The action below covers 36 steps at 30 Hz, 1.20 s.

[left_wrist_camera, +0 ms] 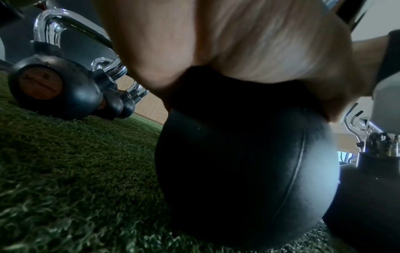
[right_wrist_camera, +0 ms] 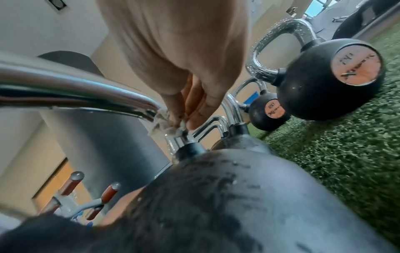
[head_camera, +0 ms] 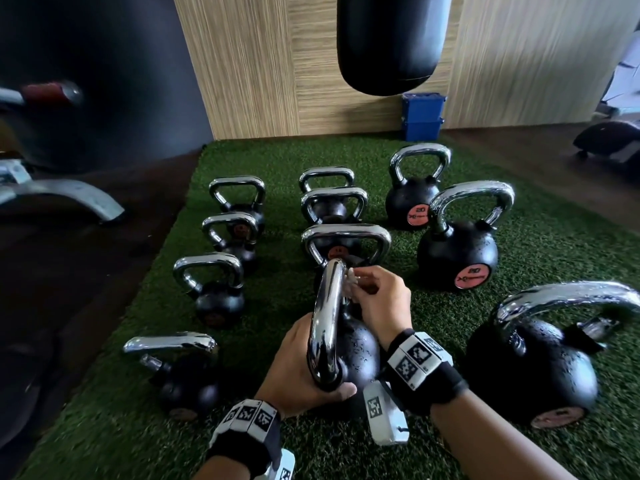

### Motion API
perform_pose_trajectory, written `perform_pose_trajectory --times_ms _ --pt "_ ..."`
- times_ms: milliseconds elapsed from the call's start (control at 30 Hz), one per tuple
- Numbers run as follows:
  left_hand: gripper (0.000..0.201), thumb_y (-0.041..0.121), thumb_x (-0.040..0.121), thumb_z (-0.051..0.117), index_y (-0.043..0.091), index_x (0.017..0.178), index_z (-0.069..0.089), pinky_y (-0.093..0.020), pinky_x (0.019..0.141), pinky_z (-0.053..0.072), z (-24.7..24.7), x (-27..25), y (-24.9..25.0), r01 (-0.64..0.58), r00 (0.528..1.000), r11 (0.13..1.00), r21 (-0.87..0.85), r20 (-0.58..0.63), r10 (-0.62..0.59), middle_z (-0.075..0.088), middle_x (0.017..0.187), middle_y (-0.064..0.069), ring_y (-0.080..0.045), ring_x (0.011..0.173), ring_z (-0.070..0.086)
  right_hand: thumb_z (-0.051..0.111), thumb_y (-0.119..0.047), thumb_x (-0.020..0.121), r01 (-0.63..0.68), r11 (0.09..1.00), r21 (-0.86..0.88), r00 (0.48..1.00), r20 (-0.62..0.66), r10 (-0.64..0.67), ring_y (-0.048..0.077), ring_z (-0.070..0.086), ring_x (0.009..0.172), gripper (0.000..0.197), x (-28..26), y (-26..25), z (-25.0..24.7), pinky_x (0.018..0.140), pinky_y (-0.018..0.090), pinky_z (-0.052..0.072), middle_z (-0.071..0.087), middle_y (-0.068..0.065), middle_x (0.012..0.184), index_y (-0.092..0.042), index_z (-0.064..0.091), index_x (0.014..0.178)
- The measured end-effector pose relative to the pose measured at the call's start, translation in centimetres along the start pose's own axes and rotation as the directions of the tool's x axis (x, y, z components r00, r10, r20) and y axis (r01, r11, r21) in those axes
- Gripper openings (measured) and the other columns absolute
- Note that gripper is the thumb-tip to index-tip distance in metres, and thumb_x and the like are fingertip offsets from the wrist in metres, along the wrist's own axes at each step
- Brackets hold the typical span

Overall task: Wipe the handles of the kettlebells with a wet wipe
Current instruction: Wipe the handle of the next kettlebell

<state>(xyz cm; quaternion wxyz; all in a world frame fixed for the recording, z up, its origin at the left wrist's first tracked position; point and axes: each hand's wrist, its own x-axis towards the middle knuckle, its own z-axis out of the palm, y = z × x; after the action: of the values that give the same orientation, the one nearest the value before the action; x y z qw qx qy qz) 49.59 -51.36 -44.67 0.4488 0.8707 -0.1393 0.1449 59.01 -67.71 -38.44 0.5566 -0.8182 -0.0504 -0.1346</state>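
Hands (head_camera: 379,303) among crowded kettlebells (head_camera: 457,237)

— What sort of place is this?

— A gym. Across the middle of the head view a strip of green artificial turf (head_camera: 408,306) carries rows of black kettlebells (head_camera: 457,254) with chrome handles and round orange weight labels.

— Anything besides the weights?

— A black punching bag (head_camera: 391,43) hangs at the top centre, in front of a pale wood-grain wall (head_camera: 249,64). At the left edge stands a grey machine frame (head_camera: 65,195) with a red-padded bar (head_camera: 48,93) above it, on dark flooring (head_camera: 69,271).

— And the wrist views?

— The right wrist view shows red-tipped pegs (right_wrist_camera: 110,190) on a grey rack at lower left, more equipment of the same kind.
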Motion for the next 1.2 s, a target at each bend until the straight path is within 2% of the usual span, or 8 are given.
perform_pose_trajectory --times_ms 100,200,333,433,600,767,933,1200 --pt "0.109 0.049 0.056 0.098 0.047 0.145 0.034 -0.045 0.111 0.046 -0.1 0.1 -0.1 0.011 1.0 1.0 -0.022 0.027 -0.01 0.058 0.138 0.008 -0.016 0.133 0.054 0.082 -0.021 0.082 0.009 0.999 0.032 0.998 0.054 -0.01 0.01 0.073 0.089 0.022 0.8 -0.2 -0.5 0.088 0.031 0.058 0.078 -0.003 0.092 -0.019 0.08 0.103" --pt "0.111 0.058 0.054 0.096 0.047 0.144 0.031 -0.037 0.108 0.048 -0.1 0.1 -0.2 0.049 0.997 0.999 0.021 0.057 -0.05 0.06 0.133 0.009 -0.01 0.126 0.058 0.076 -0.005 0.085 0.226 0.974 -0.025 0.973 0.043 -0.225 0.013 0.071 0.089 0.026 1.2 -1.3 -1.2 0.081 0.008 0.05 0.076 -0.002 0.096 -0.018 0.079 0.107" --pt "0.115 0.067 0.049 0.092 0.04 0.144 0.033 -0.026 0.107 0.047 -0.2 0.2 -0.5 0.113 0.991 0.989 0.096 0.062 -0.119 0.059 0.13 0.014 -0.004 0.121 0.058 0.072 0.005 0.085 0.527 0.849 -0.032 0.849 0.06 -0.524 0.009 0.069 0.086 0.027 -0.5 -2.6 -2.6 0.081 0.009 0.05 0.072 0.0 0.094 -0.011 0.079 0.106" --pt "0.117 0.072 0.046 0.089 0.033 0.145 0.039 -0.019 0.107 0.043 -0.5 0.6 -0.5 0.136 0.984 0.977 0.163 0.092 -0.152 0.055 0.128 0.023 0.003 0.12 0.054 0.073 -0.001 0.087 0.625 0.781 -0.005 0.771 0.159 -0.617 0.005 0.067 0.086 0.022 -1.3 -3.5 -3.7 0.083 0.012 0.051 0.069 -0.001 0.094 -0.012 0.08 0.105" --pt "0.109 0.077 0.043 0.084 0.045 0.135 0.036 -0.013 0.095 0.046 -1.0 1.7 -0.1 0.187 0.962 0.958 0.215 0.159 -0.224 0.059 0.115 0.027 0.013 0.107 0.055 0.077 -0.002 0.083 0.576 0.815 -0.057 0.801 0.239 -0.549 0.011 0.065 0.081 0.024 -0.2 -5.1 -4.6 0.078 0.018 0.052 0.07 0.0 0.09 -0.012 0.08 0.105" --pt "0.112 0.09 0.038 0.08 0.054 0.136 0.04 -0.013 0.098 0.045 -1.6 2.5 -0.7 0.239 0.942 0.952 0.189 0.194 -0.275 0.055 0.122 0.042 0.023 0.112 0.052 0.08 -0.007 0.081 0.621 0.784 -0.016 0.753 0.29 -0.59 0.007 0.067 0.077 0.021 -3.6 -5.3 -4.7 0.075 0.014 0.052 0.07 -0.003 0.087 -0.015 0.08 0.101" --pt "0.115 0.093 0.036 0.075 0.05 0.138 0.043 -0.013 0.096 0.046 -1.8 3.3 -0.5 0.244 0.927 0.947 0.211 0.236 -0.292 0.056 0.113 0.043 0.027 0.105 0.051 0.086 -0.01 0.075 0.28 0.953 0.116 0.923 0.242 -0.3 0.0 0.073 0.078 0.022 -3.5 -5.0 -4.9 0.079 0.023 0.06 0.078 -0.009 0.086 -0.021 0.082 0.094" --pt "0.103 0.085 0.041 0.083 0.054 0.133 0.048 -0.032 0.099 0.056 -1.8 3.2 -0.8 0.29 0.91 0.948 0.13 0.269 -0.315 0.065 0.121 0.03 0.01 0.103 0.066 0.086 -0.014 0.072 0.085 0.976 0.202 0.937 0.316 -0.147 0.01 0.075 0.077 0.017 -6.7 -2.2 -3.9 0.077 0.04 0.062 0.078 -0.009 0.081 -0.022 0.08 0.086"
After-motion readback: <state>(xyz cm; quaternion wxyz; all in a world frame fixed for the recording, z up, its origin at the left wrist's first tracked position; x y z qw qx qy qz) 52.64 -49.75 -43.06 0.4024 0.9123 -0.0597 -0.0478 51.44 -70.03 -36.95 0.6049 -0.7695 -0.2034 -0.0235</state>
